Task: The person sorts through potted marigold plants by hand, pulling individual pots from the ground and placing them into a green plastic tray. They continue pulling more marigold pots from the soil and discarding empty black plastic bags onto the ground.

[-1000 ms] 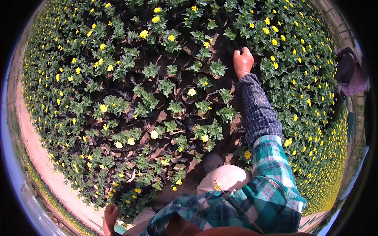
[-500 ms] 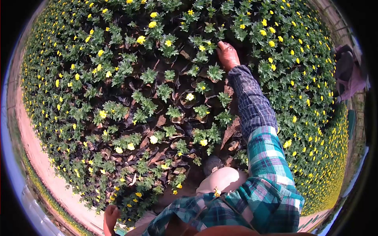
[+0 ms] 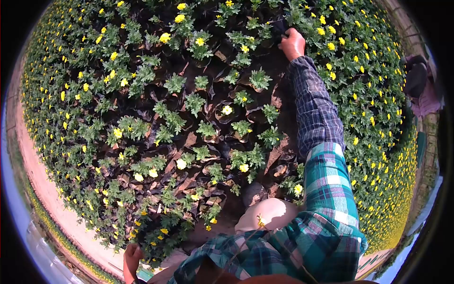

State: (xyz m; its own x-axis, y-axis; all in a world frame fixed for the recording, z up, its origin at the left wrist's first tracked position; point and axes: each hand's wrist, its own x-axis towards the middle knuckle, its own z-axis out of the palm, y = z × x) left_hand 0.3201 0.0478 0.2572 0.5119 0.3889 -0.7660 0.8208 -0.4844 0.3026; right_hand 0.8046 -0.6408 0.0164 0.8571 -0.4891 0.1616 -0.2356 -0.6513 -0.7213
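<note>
My right hand [image 3: 292, 44] reaches far forward, fingers closed on the rim of a black plastic grow bag [image 3: 279, 29] among the marigold plants. Leaves and shade hide most of that bag. Nearest to this hand on the left are green seedlings, one carrying a small yellow flower [image 3: 244, 48]. Down at the lower left, my left hand [image 3: 133, 258] is held with curled fingers beside leafy marigolds [image 3: 158, 241]. Whatever those fingers hold, if anything, is hidden.
Rows of bagged marigolds surround me, with dry leaves [image 3: 189, 182] between them. My knee [image 3: 265, 213] is close in front. A pale dirt path [image 3: 61, 203] runs along the left. At the far right is another person [image 3: 423, 87].
My right hand has moved forward and slightly right, from beside a seedling to the black bag. The left hand stays nearly in place. The view has shifted slightly.
</note>
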